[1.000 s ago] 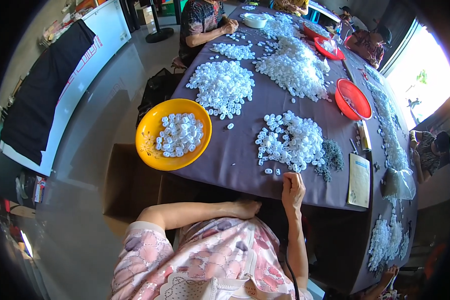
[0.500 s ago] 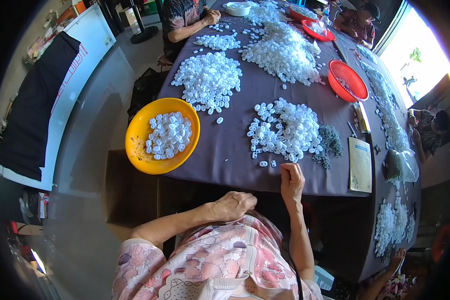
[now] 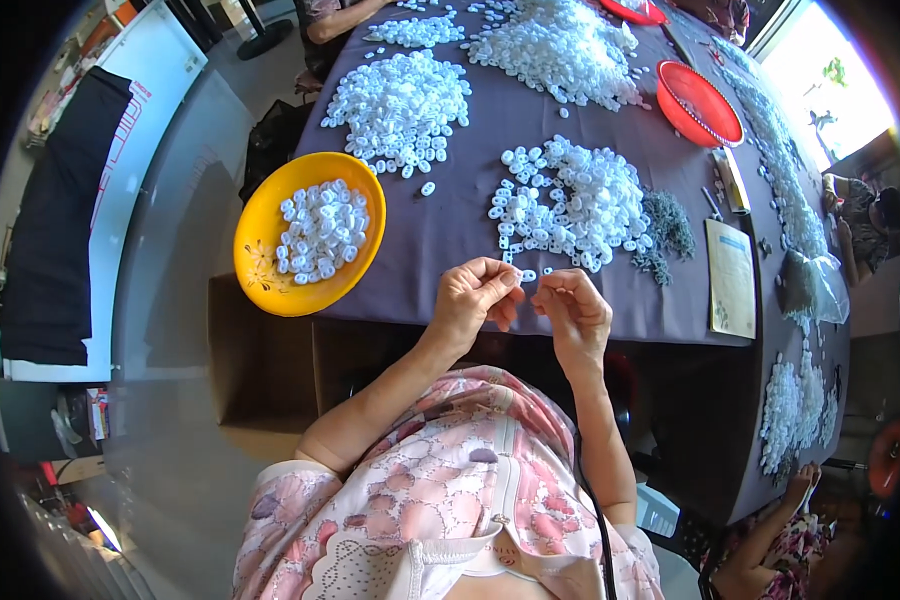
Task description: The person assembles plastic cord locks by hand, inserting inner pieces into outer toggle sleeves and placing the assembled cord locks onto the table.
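Note:
My left hand [image 3: 473,303] and my right hand [image 3: 576,314] are raised close together at the table's front edge, thumb and fingers pinched on each. Whatever lies between the fingertips is too small or hidden to make out. Just beyond them spreads a heap of small white oval plastic pieces with two holes [image 3: 598,200], a few lying loose at its near edge. Against that heap's right side is a grey-green pile of tiny tangled parts [image 3: 667,232]. A yellow bowl [image 3: 253,270] with more white pieces stands at the table's left corner.
Larger white heaps [image 3: 395,110] cover the far table. A red basket [image 3: 705,128] and a tan booklet [image 3: 731,280] lie to the right. Below the yellow bowl is an open cardboard box [image 3: 260,365]. Other people sit around the tables.
My left hand has risen from my lap to the table edge, beside the right. The right hand's fingers have turned toward the left hand. The view has tilted down.

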